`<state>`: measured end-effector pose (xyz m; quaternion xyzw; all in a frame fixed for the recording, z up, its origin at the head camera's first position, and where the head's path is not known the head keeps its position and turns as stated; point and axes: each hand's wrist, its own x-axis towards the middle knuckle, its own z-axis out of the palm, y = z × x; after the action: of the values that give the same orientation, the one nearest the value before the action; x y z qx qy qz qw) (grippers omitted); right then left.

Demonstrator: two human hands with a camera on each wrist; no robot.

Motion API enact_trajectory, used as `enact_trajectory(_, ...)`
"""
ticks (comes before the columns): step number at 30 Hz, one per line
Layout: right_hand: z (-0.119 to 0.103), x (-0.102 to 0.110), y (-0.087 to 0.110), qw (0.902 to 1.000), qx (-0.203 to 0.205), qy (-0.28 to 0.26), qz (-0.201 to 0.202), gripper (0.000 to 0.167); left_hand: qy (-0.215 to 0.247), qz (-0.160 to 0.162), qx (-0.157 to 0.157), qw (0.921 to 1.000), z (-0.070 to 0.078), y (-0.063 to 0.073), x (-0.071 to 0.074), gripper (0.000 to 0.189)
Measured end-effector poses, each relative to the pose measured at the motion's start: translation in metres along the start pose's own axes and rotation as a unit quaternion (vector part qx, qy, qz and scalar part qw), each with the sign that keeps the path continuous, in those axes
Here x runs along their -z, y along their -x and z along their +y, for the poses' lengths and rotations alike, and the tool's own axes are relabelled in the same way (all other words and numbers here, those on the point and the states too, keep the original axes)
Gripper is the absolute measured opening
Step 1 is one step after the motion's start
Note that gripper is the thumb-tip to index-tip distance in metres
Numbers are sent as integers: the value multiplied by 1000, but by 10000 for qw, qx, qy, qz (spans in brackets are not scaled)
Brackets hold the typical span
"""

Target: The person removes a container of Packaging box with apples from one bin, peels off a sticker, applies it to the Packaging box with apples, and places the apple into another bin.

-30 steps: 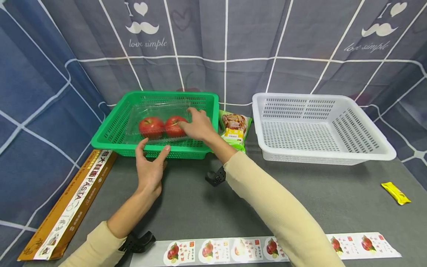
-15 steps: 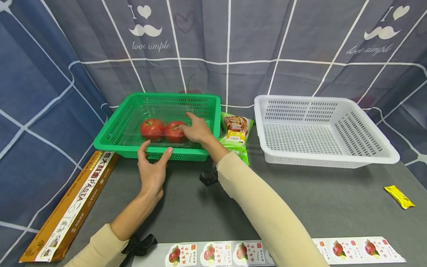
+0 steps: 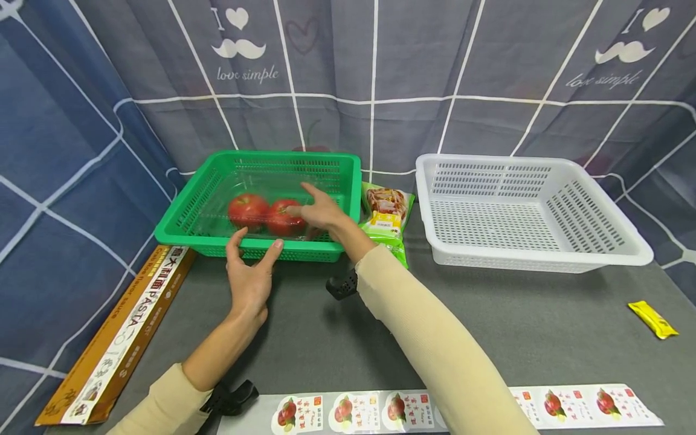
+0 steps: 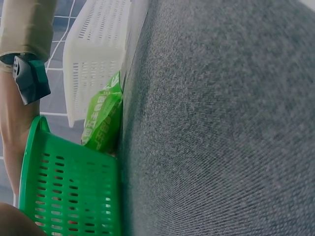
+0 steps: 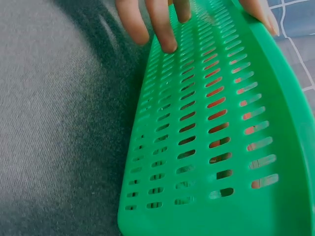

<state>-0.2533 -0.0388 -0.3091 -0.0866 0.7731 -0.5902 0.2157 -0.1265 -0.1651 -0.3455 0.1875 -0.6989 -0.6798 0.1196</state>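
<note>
Two red apples (image 3: 248, 210) lie in a clear plastic clamshell box (image 3: 217, 211) inside the green basket (image 3: 182, 232). My right hand (image 3: 325, 212) grips the right end of the box, thumb by the nearer apple and index finger stretched over the lid. Some of its fingertips show through the plastic. At the front of the basket is my left hand (image 3: 250, 275), with index finger and thumb at the rim. Other left fingertips (image 5: 167, 45) rest against the perforated outer wall in the right wrist view, while another digit lies over the rim.
Right of the green basket lies a green bag of meat (image 3: 386, 217), then a white basket (image 3: 533, 260). A long brown pasta box (image 3: 119, 338) lies on the left. An apple-label strip (image 3: 348, 414) runs along the front, and a small yellow packet (image 3: 652, 320) sits far right.
My right hand has shifted slightly toward me, and the clamshell's right end sits a little lower in the basket. My left hand stays at the front rim. The head view has shifted slightly.
</note>
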Motion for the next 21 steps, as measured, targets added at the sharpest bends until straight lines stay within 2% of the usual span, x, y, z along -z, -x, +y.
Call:
enact_trajectory(5, 0, 0, -1, 9994, -70, -309, -130, 69, 65, 4, -19, 10000, 0, 0, 1, 78)
enact_trajectory(12, 0, 0, 0, 9969, -11, -784, 94, 65, 154, -32, -55, 9999, -1, 1, 0, 78)
enact_trajectory(21, 0, 0, 5, 9948, 153, -971, 273, 62, 261, -13, -123, 9996, -1, 2, -1, 77)
